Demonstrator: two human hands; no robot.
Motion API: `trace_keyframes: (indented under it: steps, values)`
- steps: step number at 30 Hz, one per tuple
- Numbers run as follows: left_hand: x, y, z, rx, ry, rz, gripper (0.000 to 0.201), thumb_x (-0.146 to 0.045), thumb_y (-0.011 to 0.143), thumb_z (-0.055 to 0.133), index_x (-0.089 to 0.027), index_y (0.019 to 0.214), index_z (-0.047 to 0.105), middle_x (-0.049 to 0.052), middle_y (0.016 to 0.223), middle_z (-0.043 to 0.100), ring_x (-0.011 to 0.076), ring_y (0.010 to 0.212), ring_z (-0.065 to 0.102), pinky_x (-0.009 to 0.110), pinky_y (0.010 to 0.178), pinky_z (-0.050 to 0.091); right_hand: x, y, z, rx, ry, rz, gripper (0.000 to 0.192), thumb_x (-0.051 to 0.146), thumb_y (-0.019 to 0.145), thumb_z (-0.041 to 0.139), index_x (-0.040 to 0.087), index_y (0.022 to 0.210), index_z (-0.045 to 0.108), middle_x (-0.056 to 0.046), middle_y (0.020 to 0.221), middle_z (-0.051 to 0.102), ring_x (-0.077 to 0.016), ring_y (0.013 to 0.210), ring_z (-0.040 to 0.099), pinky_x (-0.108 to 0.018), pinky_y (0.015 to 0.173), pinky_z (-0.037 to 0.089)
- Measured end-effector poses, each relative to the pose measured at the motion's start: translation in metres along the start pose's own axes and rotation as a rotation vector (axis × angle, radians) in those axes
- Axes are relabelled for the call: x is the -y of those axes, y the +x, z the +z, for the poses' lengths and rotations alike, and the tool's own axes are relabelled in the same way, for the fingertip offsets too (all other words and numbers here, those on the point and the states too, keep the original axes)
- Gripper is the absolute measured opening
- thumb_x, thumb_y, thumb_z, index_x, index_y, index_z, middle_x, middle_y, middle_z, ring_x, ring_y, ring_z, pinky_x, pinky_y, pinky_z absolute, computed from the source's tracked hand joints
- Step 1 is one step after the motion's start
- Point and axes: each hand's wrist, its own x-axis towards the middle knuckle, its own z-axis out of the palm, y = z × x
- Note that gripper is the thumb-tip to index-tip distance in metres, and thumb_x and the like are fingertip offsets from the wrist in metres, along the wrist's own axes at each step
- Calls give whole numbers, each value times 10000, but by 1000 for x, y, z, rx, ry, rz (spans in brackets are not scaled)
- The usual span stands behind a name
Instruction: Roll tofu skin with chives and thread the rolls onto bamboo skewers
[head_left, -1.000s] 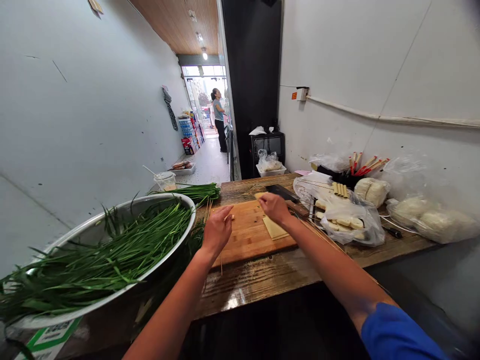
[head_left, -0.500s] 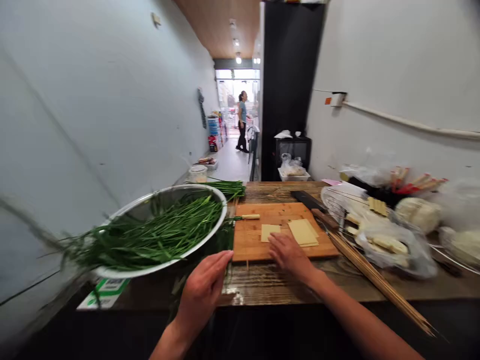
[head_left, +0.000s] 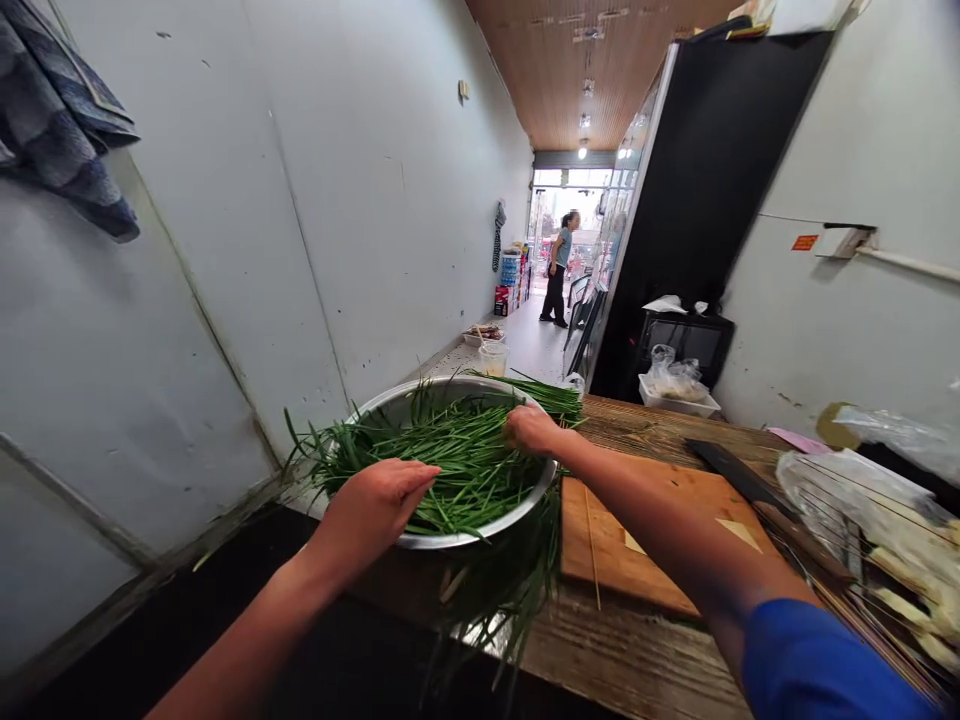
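Note:
My right hand [head_left: 531, 430] reaches over the right side of a large metal bowl [head_left: 517, 515], its fingers curled down onto long garlic chives [head_left: 457, 455]. Its fingertips are blurred among the stalks. At the bowl's near left side is my left hand [head_left: 386, 495], fingers stretched out together toward the right, with nothing visible in it. It covers part of the rim. A wooden cutting board [head_left: 577, 550] lies to the right under my right forearm. On the board are a thin wooden skewer [head_left: 591, 540] and pale yellow bean curd sheets [head_left: 739, 533], partly hidden by the arm.
A dark knife [head_left: 731, 475] rests across the board's right side, near plastic bags [head_left: 855, 490] of pale food. More chives [head_left: 551, 395] lie behind the bowl, near a clear tub [head_left: 493, 358]. Loose stalks hang over the table's front edge. A person [head_left: 559, 268] is far back by the doorway.
My right hand has left the bean curd sheets on the board and moved left to the chives in the bowl. My left hand has moved left to the bowl, and the view has turned left.

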Motion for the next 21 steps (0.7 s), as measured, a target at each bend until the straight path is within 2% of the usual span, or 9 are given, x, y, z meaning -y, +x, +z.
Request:
trace_keyframes:
  steps: [3,7,11,15,19,21]
  values:
    - [6,2,8,50,-4,21,289,-356,863,448,-257,962,701,10,935,711,183,871,647,292,835,497,7,17,20,36,-47,-67,152,237,714,657,199,852,710,-75,905,683,-209,913,589,-273,781,390]
    - [10,11,12,124,5,25,262,-307,851,472,-241,951,706,24,918,712,193,851,644,293,802,492,7,23,27,4,-138,-113,139,143,771,559,164,801,693,-98,894,680,-209,914,587,-276,780,387]
    - [8,39,17,158,12,0,244,-243,831,487,-215,923,711,43,895,708,195,855,630,296,817,472,2,26,9,-39,-152,-149,196,136,829,474,155,841,669,-100,904,678,-206,903,589,-295,789,369]
    - [2,81,37,134,-16,12,244,-187,810,499,-188,966,686,70,965,693,204,933,606,309,891,420,4,25,-19,-58,-158,-195,194,151,852,462,162,871,655,-80,868,687,-185,858,606,-293,796,354]
    - [2,111,60,301,-77,-82,219,-209,809,494,-181,873,702,67,822,705,200,788,625,266,746,434,4,10,-38,-80,-72,-158,189,188,857,482,170,840,670,-72,865,687,-185,870,609,-289,807,364]
    - [6,119,67,338,-150,-109,224,-224,801,496,-186,832,714,43,780,704,183,742,615,241,685,422,-2,-3,-38,-166,36,-140,195,211,833,520,182,978,648,-71,963,674,-192,948,588,-295,850,369]
